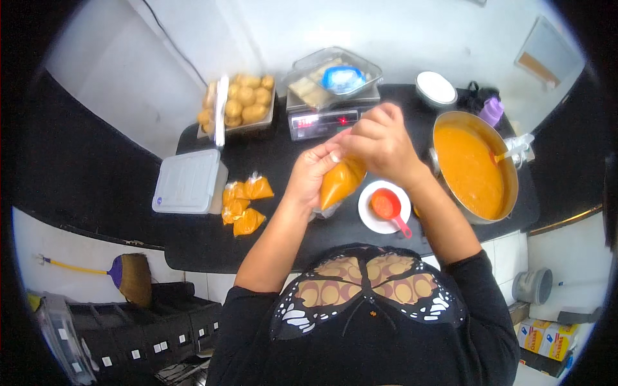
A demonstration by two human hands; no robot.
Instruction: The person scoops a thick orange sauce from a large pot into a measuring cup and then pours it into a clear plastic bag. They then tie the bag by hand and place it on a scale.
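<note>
Between my two hands hangs a clear plastic bag of orange sauce (342, 182), bulging at its lower end. My left hand (313, 169) grips the bag's gathered neck from the left. Fingers of my right hand (381, 142) are closed at the top of the neck, whose end they hide. Just below and to the right, a red measuring cup (386, 205) coated with sauce rests on a white plate (364, 223). Several tied bags of the same sauce (248, 222) lie at the left. A large metal pot (512, 193) of orange sauce (468, 169) stands at the right, with a utensil handle leaning on its rim.
Behind my hands, a digital scale (321, 124) carries a clear tray (299, 87) with a blue-and-white packet. A container of potatoes (246, 99) stands at the back left, near a lidded plastic box (186, 181). A white-topped bowl (436, 89) and a purple bottle (492, 111) are at the back right.
</note>
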